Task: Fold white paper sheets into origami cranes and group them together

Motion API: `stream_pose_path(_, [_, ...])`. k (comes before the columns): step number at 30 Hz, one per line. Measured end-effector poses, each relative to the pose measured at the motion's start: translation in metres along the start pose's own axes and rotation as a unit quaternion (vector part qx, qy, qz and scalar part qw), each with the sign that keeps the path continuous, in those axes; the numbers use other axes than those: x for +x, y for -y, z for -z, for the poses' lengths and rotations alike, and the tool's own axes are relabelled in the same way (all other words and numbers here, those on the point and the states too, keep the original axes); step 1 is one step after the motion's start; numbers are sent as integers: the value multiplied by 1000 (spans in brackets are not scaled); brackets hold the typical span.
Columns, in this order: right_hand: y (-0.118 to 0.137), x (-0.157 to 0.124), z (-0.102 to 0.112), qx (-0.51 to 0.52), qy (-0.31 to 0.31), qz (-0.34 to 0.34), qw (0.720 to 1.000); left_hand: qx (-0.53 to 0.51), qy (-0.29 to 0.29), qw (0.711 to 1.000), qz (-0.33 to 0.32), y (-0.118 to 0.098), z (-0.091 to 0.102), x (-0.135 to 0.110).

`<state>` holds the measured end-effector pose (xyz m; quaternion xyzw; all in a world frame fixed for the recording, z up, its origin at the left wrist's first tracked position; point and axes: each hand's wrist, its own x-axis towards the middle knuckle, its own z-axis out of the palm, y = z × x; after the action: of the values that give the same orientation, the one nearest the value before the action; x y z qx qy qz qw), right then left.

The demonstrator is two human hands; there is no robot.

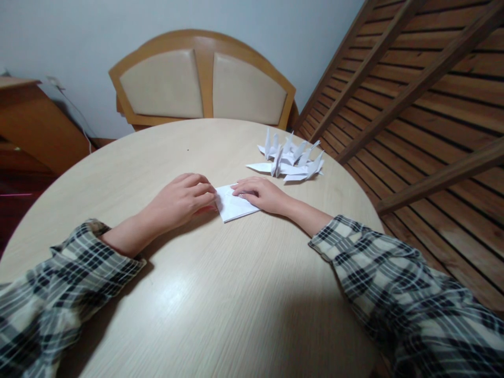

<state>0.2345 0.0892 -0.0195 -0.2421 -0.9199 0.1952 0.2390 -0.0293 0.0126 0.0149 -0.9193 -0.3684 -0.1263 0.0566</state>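
A folded piece of white paper (233, 206) lies flat on the round pale wooden table (220, 294). My left hand (183, 199) rests on its left edge, fingers curled and pressed down on the paper. My right hand (260, 193) lies over its upper right part, fingers close together and flat against the sheet. Both arms wear plaid sleeves.
Several folded white paper cranes (289, 160) sit in a cluster at the table's far right. A wooden chair with beige cushions (202, 84) stands behind the table. Slatted wooden panels (425, 105) lean at the right, a wooden cabinet (27, 121) at the left.
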Motion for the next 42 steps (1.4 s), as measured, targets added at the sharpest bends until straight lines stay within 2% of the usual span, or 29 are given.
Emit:
stream_pose_path(8, [0, 0, 1, -1, -1, 11, 1000, 35, 22, 997, -72, -7, 5, 1])
stream_pose_path(14, [-1, 0, 1, -7, -2, 9, 1000, 97, -34, 985, -138, 0, 0, -1])
stream_pose_path(17, [0, 0, 1, -9, -3, 10, 1000, 103, -51, 982, -151, 2, -2, -2])
stream_pose_path(29, [0, 0, 1, -4, -9, 23, 1000, 88, -43, 986, -137, 0, -5, -2])
stream_pose_path(42, [6, -3, 3, -27, -4, 32, 999, -50, -56, 996, -47, 7, -16, -1])
